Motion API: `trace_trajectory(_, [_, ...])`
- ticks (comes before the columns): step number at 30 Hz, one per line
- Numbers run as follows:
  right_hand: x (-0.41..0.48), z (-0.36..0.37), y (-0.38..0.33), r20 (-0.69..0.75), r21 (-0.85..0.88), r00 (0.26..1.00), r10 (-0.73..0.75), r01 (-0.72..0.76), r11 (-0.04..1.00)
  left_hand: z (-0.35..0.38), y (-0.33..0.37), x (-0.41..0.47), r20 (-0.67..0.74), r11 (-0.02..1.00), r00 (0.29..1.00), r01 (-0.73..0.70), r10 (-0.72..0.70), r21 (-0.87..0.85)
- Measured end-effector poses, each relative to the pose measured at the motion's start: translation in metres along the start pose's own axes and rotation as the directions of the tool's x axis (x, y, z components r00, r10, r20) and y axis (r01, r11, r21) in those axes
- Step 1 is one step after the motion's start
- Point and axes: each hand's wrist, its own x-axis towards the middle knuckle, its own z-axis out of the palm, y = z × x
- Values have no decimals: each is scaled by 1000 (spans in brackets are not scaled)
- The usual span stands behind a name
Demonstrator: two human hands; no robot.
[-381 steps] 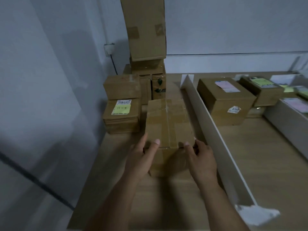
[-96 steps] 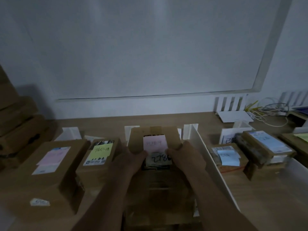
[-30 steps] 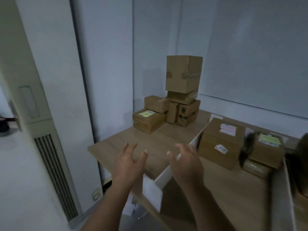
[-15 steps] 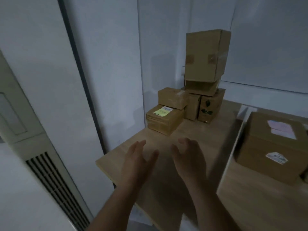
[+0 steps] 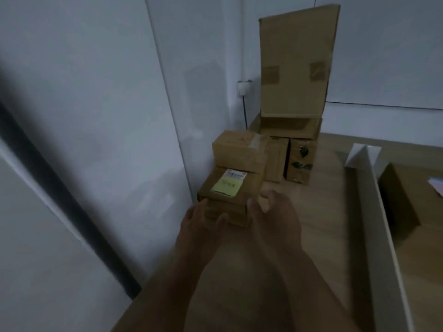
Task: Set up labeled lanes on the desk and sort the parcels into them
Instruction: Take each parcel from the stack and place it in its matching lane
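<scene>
At lower centre-left of the frame, the left hand [image 5: 201, 226] reaches with relaxed, spread fingers toward the near left corner of a brown cardboard parcel bearing a yellow sticky note [image 5: 227, 196]. The right hand [image 5: 275, 219], also loosely open, flanks its right side. Neither clearly grips it; whether they touch it I cannot tell. That parcel lies at frame centre on the wooden desk [image 5: 239, 295], with a smaller taped brown box [image 5: 239, 149] just behind and a tall cardboard carton [image 5: 297, 65] topping the stack beyond. Further right, a white divider board [image 5: 374, 224] edges a lane already holding a brown labelled parcel [image 5: 407, 188]. Lanes seem set and sorting partly done; this pile is left.
</scene>
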Motion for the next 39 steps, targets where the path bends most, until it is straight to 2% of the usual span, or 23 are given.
trace_trajectory(5, [50,13,-6,-22,66,995,92,-91,994,2,2,68,62,999,998,-29,31,-27])
trace_trajectory(11, [120,25,-5,-19,129,983,181,-177,976,5,29,157,105,988,993,-38,54,-147])
trace_trajectory(15, [168,37,-1,-23,166,985,170,-164,972,16,38,210,93,978,993,-56,76,-200])
trace_trajectory(21, [205,62,10,18,225,990,141,-142,964,44,36,267,124,954,992,28,10,-298])
trace_trajectory(23, [208,67,12,43,229,989,143,-149,962,51,34,274,143,955,990,59,-17,-292])
trace_trajectory(26, [208,71,13,49,292,988,145,-153,944,55,34,274,91,956,996,49,-24,-290])
trace_trajectory(29, [198,62,11,-25,374,990,140,-121,919,51,39,263,30,947,999,47,-40,-316])
trace_trajectory(32, [177,41,11,-112,346,985,129,-83,935,47,45,241,16,938,1000,23,-18,-346])
trace_trajectory(35, [144,17,15,-180,283,973,148,-92,955,43,52,210,55,943,998,-7,26,-333])
trace_trajectory(39, [84,-7,28,-258,226,938,232,-175,958,48,53,162,210,970,970,-72,122,-233])
